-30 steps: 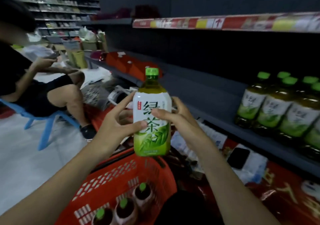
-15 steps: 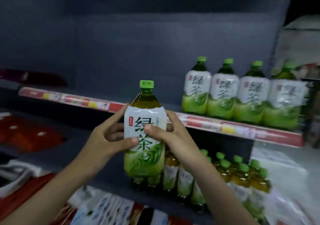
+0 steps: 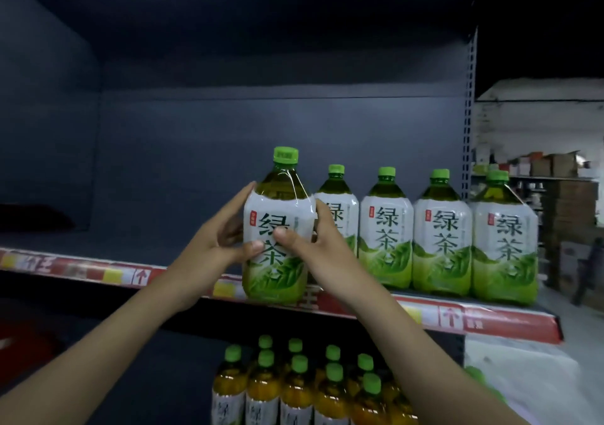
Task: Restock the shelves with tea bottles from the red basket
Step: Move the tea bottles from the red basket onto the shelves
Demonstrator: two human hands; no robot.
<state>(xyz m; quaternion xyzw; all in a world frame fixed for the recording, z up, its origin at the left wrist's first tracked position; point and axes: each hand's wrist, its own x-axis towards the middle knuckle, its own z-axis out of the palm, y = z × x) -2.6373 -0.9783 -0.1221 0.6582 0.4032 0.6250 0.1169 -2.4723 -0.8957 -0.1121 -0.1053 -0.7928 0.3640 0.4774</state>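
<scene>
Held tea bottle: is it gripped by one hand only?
No, the left hand and the right hand both grip the tea bottle around its label.

The tea bottle sits upright between the fingers of your left hand and right hand, before the shelf edge, four bottles in a row on that shelf just right of your right fingers, smaller bottles clustered below them

Single head view, close, facing shelf straight on.

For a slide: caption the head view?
A tea bottle held in left hand and right hand, beside four shelved bottles.
</scene>
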